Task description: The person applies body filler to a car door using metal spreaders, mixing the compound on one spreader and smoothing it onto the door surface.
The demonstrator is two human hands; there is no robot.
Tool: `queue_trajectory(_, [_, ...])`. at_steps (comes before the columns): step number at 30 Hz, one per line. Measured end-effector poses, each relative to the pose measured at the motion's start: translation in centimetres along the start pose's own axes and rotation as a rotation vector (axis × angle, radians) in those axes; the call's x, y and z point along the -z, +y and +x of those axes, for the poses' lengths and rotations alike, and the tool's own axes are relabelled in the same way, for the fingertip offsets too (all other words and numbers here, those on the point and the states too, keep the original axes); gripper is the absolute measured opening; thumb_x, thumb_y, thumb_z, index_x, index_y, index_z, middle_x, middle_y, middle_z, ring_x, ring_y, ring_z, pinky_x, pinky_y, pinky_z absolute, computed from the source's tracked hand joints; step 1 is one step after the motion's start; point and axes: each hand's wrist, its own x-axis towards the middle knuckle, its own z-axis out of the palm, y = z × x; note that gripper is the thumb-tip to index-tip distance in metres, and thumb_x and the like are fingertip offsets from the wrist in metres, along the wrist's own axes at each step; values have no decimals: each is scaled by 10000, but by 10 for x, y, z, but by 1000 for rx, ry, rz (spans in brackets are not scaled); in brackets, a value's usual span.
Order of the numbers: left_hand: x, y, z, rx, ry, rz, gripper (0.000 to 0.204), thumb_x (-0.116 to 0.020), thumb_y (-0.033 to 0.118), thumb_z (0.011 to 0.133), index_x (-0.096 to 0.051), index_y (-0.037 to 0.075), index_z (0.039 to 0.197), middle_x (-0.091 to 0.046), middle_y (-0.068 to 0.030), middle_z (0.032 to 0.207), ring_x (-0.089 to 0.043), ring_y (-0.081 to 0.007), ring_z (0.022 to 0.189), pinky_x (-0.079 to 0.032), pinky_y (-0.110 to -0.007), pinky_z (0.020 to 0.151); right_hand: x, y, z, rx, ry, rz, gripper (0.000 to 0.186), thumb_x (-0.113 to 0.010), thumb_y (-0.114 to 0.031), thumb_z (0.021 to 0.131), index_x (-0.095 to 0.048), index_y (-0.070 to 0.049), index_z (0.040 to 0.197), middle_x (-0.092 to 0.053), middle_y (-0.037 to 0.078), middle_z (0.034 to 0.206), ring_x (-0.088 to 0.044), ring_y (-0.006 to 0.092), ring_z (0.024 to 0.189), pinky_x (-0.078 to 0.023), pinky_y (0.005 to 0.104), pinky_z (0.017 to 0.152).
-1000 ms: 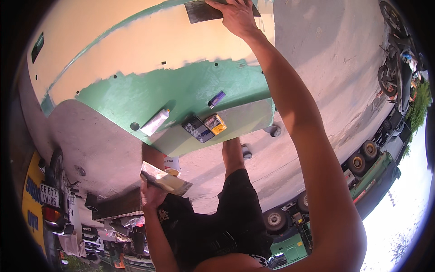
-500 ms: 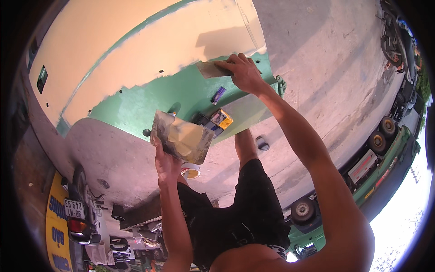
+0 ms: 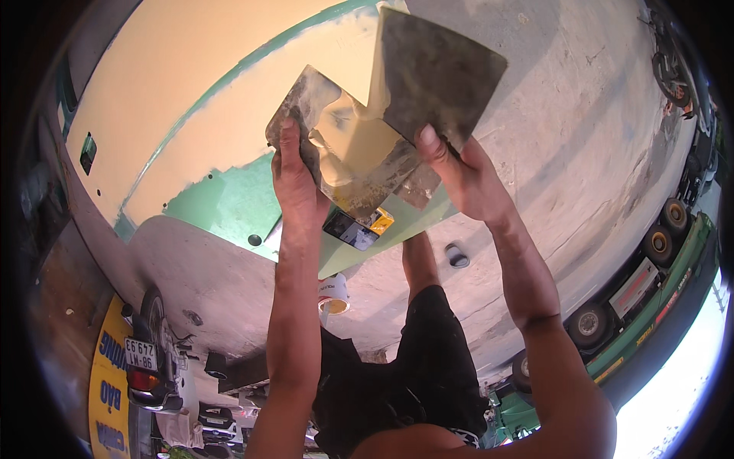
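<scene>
My left hand [image 3: 294,172] grips the edge of a flat metal putty plate [image 3: 304,96], its thumb lying on top. Cream-coloured putty [image 3: 359,145] is smeared over the plate's middle. A wide, dark, square spreader blade [image 3: 442,73] is pinched in my right hand [image 3: 468,180], thumb on its near face. The blade's left edge meets or overlaps the putty on the plate; exact contact I cannot tell. Both tools are over a large panel [image 3: 206,107], cream with bare green areas. They hide part of its green lower area.
A yellow-and-black box [image 3: 353,232] rests on the panel's near part. Below its edge stands a white tub [image 3: 333,291]; a dark cup [image 3: 457,255] lies on the concrete floor. A motorbike [image 3: 145,359] is at lower left, a green truck [image 3: 642,314] at right.
My right hand has lifted the spreader off the panel's green area and brought it to the putty plate. My left hand has raised the plate up and to the right.
</scene>
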Motion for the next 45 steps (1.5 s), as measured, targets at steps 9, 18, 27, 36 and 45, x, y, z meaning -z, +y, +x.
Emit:
queue_trajectory(9, [44, 61, -7, -118, 5, 79, 707, -499, 532, 1006, -275, 142, 1551, -352, -52, 1550, -358, -250, 1417, -319, -453, 1168, 92, 114, 136, 562, -9, -1421, 566, -576, -2, 832, -623, -271, 1328, -611, -5, 1193, -564, 223, 1134, -519, 384, 983])
queue_trajectory(18, [74, 32, -39, 19, 113, 3, 708, -523, 564, 982, -333, 172, 1540, -392, -15, 1542, -372, -237, 1408, -303, -465, 1172, 81, 149, 279, 928, 330, -1365, 504, -572, -55, 813, -650, -197, 1291, -578, 73, 1306, -485, 288, 1261, -373, 521, 1008])
queue_trajectory(27, [78, 22, -47, 63, 21, -8, 718, -528, 561, 981, -309, 182, 1551, -378, -14, 1549, -358, -227, 1419, -273, -444, 1190, 80, 195, 179, 433, 48, -1377, 667, -553, 50, 774, -615, -286, 1347, -577, -9, 1313, -484, 202, 1296, -380, 450, 1047])
queue_trajectory(36, [68, 36, -53, 73, 40, -6, 732, -468, 590, 996, -257, 185, 1568, -338, -16, 1569, -336, -235, 1432, -271, -449, 1191, 103, 225, 81, 330, -125, -1405, 656, -561, 1, 846, -552, -330, 1412, -543, 11, 1313, -445, 205, 1315, -394, 469, 1023])
queue_trajectory(45, [85, 29, -59, 114, 40, 3, 734, -448, 590, 1004, -249, 164, 1568, -339, -33, 1565, -333, -244, 1432, -281, -461, 1185, 34, 159, 254, 719, 287, -1490, 649, -588, -21, 856, -538, -351, 1413, -459, -28, 1441, -421, 224, 1340, -380, 592, 1046])
